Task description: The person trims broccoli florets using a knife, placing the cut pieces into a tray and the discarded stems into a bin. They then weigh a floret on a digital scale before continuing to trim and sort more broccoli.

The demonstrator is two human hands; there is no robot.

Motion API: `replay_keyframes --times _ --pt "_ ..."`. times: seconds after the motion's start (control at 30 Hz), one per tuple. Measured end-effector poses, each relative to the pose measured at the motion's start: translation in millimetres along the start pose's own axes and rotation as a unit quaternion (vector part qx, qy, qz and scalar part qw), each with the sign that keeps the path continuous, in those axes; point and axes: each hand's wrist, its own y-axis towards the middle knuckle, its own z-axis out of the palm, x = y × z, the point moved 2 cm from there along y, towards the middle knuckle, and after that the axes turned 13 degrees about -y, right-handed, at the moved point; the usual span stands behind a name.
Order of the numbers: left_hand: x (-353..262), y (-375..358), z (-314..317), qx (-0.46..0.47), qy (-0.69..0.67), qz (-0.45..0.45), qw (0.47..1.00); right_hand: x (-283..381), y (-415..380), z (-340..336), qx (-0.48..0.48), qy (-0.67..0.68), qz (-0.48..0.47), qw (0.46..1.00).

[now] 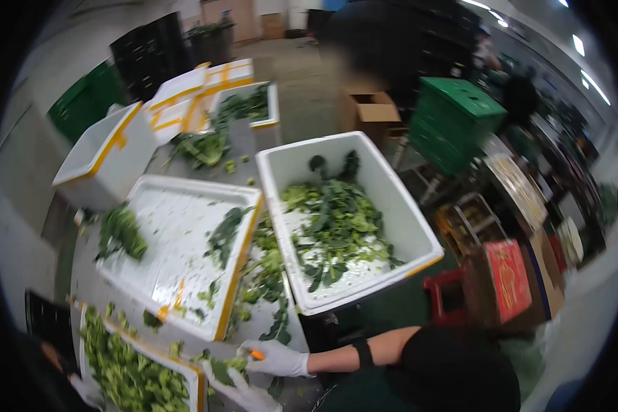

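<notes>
your right hand (276, 358) is closed on an orange-handled knife (256, 355) and your left hand (244, 393) pinches the leafy greens (221, 369) just beside it, so a slip could nick a finger or flick trimmings past the white foam box (405, 226).

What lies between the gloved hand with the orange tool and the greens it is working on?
Nothing visible does. The right hand, gloved and gripping an orange-handled tool, is right at the leafy greens, which the left hand holds from below. The foam lid lies farther up the table, out of the way.
</notes>
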Motion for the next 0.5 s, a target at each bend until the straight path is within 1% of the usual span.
replay_keyframes --times 0.03,0.1,0.13,0.23,0.33,0.43,0.5 --pt "11 -4 -2 -0.014 -0.092 -0.057 0.994 3 1 -2 0.028 -0.03 0.001 0.999" --pt "10 -8 -2 -0.014 -0.124 -0.07 0.99 7 0 -1 0.005 -0.125 -0.045 0.991" --pt "5 -11 1 -0.02 -0.107 -0.062 0.992 12 -3 -4 0.002 -0.143 -0.053 0.988" --pt "0 -13 9 -0.019 -0.124 -0.053 0.991 -4 -2 8 -0.062 -0.11 -0.088 0.988" --pt "1 -18 12 -0.019 -0.106 -0.068 0.992 3 -5 -7 -0.03 -0.148 -0.047 0.987" --pt "44 -16 -8 0.032 -0.062 -0.048 0.996 0 -7 -10 -0.102 -0.105 -0.053 0.988" --pt "15 -23 16 -0.039 -0.17 -0.105 0.979 -9 -7 1 -0.175 -0.081 -0.055 0.98"
